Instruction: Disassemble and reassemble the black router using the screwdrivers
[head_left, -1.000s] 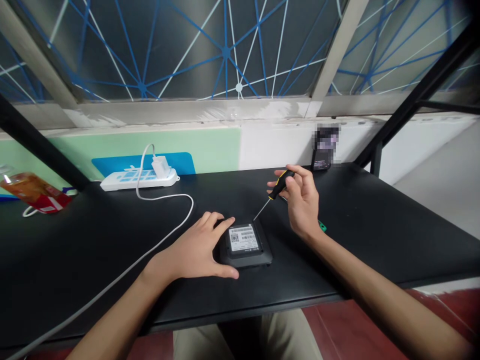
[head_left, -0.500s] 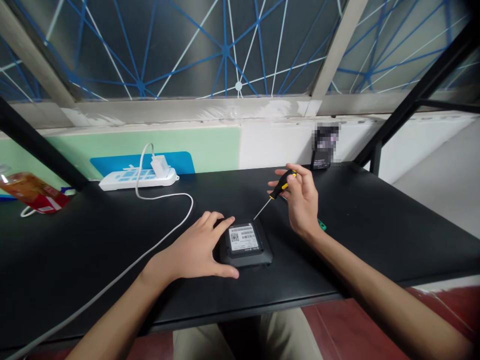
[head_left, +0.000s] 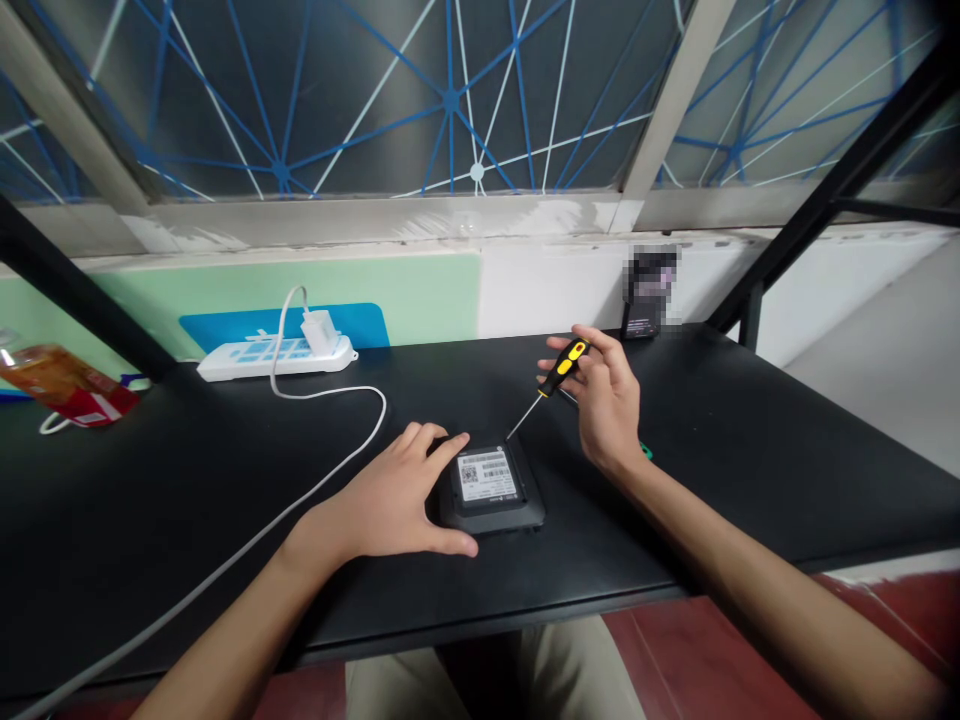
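Observation:
A flat black electronic device (head_left: 499, 515) lies on the table with its labelled side up; the white label (head_left: 487, 475) carries a QR code and barcodes. My left hand (head_left: 394, 490) grips it from the left, thumb at the near edge and fingers at the far edge. In my right hand (head_left: 609, 405) is a black-and-yellow screwdriver (head_left: 564, 368), held tilted between thumb and fingers. Its thin shaft runs down to the far right corner of the device, where the tip touches. Partly hidden behind my right wrist lies a green-handled tool (head_left: 646, 451).
A white power strip (head_left: 277, 358) with a plugged-in charger (head_left: 320, 333) stands at the back left. From it a white cable (head_left: 300, 500) curves to the near left. A drink bottle (head_left: 75, 385) lies at far left; a phone (head_left: 642, 300) leans on the wall.
The screwdriver handle has turned in my right fingers, showing more of its yellow parts and a red spot. Its tip stays at the same corner. My left hand and the device have not moved.

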